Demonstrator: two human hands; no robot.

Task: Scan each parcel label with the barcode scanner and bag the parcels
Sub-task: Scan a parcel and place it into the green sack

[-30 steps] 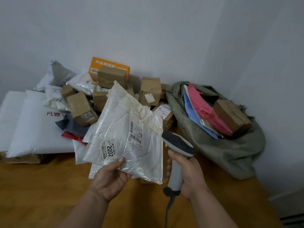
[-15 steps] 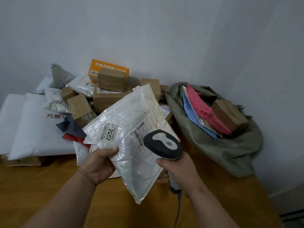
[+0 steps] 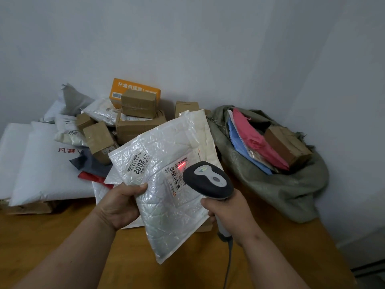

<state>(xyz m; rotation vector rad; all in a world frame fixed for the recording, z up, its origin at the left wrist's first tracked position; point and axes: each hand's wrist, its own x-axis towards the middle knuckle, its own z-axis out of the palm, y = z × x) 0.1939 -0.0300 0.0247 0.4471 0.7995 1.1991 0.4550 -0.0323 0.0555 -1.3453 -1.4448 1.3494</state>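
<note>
My left hand (image 3: 118, 203) grips the left edge of a white bubble mailer (image 3: 164, 163), held tilted above the wooden table (image 3: 62, 236). The mailer carries a "2002" sticker and a barcode label (image 3: 176, 174). My right hand (image 3: 229, 213) holds the grey-and-black barcode scanner (image 3: 208, 180) by its handle, its head just over the label. A red scan line glows on the barcode (image 3: 181, 164). A green woven sack (image 3: 270, 184) lies open at the right with pink, blue and brown parcels inside.
A heap of brown cardboard boxes (image 3: 138, 105), an orange box (image 3: 133, 88) and white poly mailers (image 3: 41, 163) fills the back left of the table against the wall. The scanner's cable (image 3: 228, 265) hangs down toward the table's front edge.
The mailer has turned clockwise and come closer. The scanner has swung left over the label, and a red scan line now shows on the barcode.
</note>
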